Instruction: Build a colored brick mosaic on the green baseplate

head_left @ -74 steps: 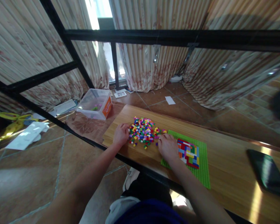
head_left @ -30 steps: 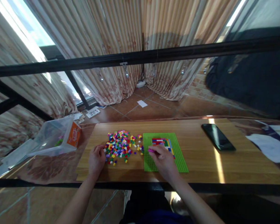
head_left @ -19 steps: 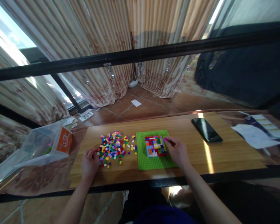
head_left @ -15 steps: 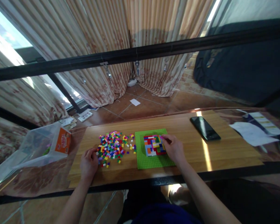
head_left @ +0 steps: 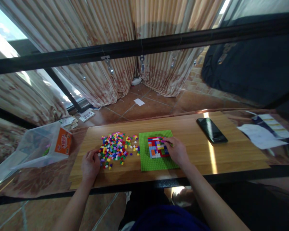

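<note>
A green baseplate (head_left: 154,162) lies on the wooden board (head_left: 231,154), carrying a square patch of coloured bricks (head_left: 155,147). My right hand (head_left: 177,152) rests on the plate's right side, fingers pinched together at the patch's right edge; what they hold is too small to make out. A loose heap of small coloured bricks (head_left: 113,149) spreads left of the plate. My left hand (head_left: 90,163) sits curled on the board at the heap's lower left corner, fingertips touching the nearest bricks.
A black phone (head_left: 212,130) lies on the board to the right. Papers (head_left: 262,136) lie at the far right. A clear plastic tub with an orange label (head_left: 45,147) is tipped at the left. A black metal bar (head_left: 144,48) crosses overhead.
My right hand carried a small pink piece from the heap across the plate to the patch's right edge. The view swung right and steadied. My left hand stayed by the heap.
</note>
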### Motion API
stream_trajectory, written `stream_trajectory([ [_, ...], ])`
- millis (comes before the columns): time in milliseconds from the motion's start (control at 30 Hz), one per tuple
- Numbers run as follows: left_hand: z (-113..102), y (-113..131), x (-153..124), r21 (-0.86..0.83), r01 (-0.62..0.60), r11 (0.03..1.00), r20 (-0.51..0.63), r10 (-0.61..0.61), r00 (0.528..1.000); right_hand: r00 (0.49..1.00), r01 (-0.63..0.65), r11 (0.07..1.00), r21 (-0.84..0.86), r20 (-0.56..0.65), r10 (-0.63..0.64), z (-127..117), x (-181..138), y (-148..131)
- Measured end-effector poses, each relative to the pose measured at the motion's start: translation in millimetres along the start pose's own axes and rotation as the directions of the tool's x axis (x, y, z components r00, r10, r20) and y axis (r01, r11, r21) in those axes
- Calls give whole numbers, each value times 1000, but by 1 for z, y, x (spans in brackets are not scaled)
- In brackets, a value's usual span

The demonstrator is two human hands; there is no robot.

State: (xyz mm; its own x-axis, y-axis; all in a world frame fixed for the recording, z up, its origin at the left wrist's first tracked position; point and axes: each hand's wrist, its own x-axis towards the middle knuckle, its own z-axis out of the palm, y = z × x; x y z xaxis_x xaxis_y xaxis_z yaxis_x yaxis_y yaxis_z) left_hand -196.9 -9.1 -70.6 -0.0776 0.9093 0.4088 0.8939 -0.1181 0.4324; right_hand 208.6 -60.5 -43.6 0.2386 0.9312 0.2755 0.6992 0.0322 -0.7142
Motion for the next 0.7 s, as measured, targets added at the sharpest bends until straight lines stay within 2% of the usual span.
stream_trajectory([
  [167, 1, -2, -1, -3, -20, 1000, -18, 19, 1000, 1000, 3, 998, -62, 8, -3, 1, -2, -3],
  [367, 1, 0, 0, -5, 0, 1000, -6, 0, 1000, 997, -74, 997, -18, -6, 74, 4, -3, -7],
  [567, -1, 2, -1, 16, -9, 1000, -2, 9, 1000, 989, -136, 990, 49, 63, 132, 9, -2, -11],
  [700, -1, 3, -2, 15, -3, 1000, 4, 3, 1000, 983, -160, 986, 37, 92, 156, 6, 1, -14],
])
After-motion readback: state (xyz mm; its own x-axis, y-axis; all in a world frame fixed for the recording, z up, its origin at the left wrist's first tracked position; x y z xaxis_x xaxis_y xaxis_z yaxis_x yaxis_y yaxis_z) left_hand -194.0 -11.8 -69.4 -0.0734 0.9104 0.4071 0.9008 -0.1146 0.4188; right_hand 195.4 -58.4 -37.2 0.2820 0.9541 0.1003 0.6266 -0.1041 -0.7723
